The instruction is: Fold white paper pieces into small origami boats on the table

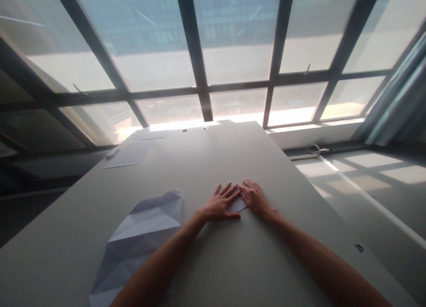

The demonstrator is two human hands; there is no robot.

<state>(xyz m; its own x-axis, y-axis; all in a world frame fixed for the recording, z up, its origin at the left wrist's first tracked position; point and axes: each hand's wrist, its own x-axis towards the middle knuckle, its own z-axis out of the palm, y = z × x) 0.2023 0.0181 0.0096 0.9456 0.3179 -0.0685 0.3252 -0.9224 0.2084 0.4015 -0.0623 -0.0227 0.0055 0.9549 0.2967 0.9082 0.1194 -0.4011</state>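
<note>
A small folded piece of white paper lies on the white table, mostly covered by my hands. My left hand lies flat over its left side, fingers spread and thumb stretched out along the near side. On the right side of the paper rests my right hand, its fingers stretched forward and fairly close together. The fingertips of both hands nearly meet at the far end of the paper. A larger creased sheet of paper lies to the left, partly behind my left forearm.
Flat white sheets lie at the table's far left, beside a small white object. Two round holes sit near the far edge. A small dark mark is at the right. Windows stand behind, with a curtain on the right.
</note>
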